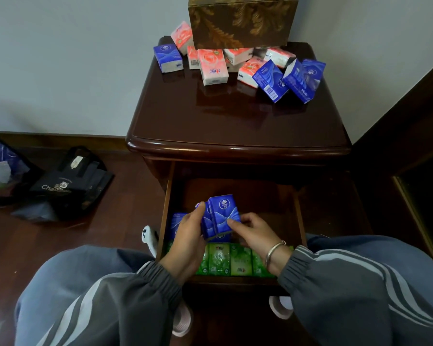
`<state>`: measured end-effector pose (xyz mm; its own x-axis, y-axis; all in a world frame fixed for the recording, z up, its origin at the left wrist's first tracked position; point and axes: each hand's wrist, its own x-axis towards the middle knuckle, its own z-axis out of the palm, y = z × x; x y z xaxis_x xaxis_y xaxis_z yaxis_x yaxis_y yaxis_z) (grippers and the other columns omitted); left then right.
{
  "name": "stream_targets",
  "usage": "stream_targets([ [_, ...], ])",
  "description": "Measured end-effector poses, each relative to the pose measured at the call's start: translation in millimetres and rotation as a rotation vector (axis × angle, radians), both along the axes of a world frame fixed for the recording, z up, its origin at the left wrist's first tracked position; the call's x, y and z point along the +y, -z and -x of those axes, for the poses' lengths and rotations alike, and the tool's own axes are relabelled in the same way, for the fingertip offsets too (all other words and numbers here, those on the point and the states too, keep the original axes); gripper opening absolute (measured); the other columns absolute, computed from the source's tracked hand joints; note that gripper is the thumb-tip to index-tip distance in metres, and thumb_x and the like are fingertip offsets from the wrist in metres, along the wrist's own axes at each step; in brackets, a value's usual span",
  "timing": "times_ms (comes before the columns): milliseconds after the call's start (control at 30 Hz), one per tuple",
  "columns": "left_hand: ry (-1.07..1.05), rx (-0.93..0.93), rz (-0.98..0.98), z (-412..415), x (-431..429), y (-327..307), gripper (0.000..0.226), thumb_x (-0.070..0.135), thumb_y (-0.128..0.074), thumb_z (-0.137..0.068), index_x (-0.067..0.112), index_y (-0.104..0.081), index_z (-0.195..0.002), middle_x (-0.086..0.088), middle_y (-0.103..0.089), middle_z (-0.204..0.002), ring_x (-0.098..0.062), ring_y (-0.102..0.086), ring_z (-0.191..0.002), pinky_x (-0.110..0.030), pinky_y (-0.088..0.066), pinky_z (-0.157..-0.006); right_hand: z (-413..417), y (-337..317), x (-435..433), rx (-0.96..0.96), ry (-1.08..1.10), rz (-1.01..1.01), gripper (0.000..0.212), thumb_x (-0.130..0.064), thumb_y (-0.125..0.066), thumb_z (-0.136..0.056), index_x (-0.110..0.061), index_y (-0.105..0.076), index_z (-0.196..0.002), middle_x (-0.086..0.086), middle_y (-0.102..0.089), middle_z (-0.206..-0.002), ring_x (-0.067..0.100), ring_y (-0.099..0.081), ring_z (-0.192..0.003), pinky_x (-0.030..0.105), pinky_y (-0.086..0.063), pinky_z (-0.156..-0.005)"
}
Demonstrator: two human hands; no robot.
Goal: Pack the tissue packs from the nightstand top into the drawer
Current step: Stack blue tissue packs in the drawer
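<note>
Two blue tissue packs [221,216] stand side by side over the open drawer [300,216]. My left hand [189,233] grips them from the left and my right hand [254,232] pinches them from the right. Under them another blue pack [177,221] lies in the drawer, and a row of green packs [229,259] fills the drawer's front. On the nightstand top [235,116] lie several pink packs [213,66] and blue packs [289,79], with a lone blue pack [168,57] at the far left.
A brown patterned box [243,21] stands at the back of the nightstand, partly on the packs. A black bag [70,183] lies on the wooden floor at left. A dark wooden bed frame [410,146] rises at right. My knees flank the drawer.
</note>
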<state>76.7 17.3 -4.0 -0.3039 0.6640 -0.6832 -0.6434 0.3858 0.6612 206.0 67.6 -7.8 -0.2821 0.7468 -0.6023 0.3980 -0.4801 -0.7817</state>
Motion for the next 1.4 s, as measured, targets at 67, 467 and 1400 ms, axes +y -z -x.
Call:
stream_targets([
  [67,0.123,0.063,0.000,-1,-2,3,0.048,0.028,-0.059,-0.093,-0.002,-0.048,-0.129,-0.019,-0.065,-0.119,-0.031,-0.064,-0.109,-0.047,-0.048,-0.100,-1,1,2,-0.020,-0.051,-0.012,0.020,-0.036,-0.065,-0.085,-0.021,-0.055,-0.094,0.000,-0.065,-0.097,0.009,-0.061,-0.081,0.019,-0.046,-0.064],
  [467,0.632,0.823,-0.081,19,-2,6,0.050,0.038,-0.064,-0.089,0.020,-0.053,-0.134,0.000,-0.053,-0.135,-0.017,-0.049,-0.127,-0.037,-0.041,-0.105,-20,6,48,0.326,-0.155,0.276,0.025,-0.003,-0.067,-0.079,-0.010,-0.066,-0.103,0.006,-0.075,-0.089,0.016,-0.072,-0.078,0.025,-0.057,-0.069],
  [1400,0.544,1.029,0.445,45,-22,33,0.066,0.024,-0.060,-0.087,0.007,-0.031,-0.143,-0.018,-0.048,-0.134,-0.036,-0.050,-0.118,-0.039,-0.042,-0.092,-19,70,46,-0.550,-0.427,-0.151,0.054,-0.044,-0.054,-0.091,-0.007,-0.049,-0.130,0.013,-0.055,-0.132,0.028,-0.053,-0.118,0.031,-0.043,-0.094],
])
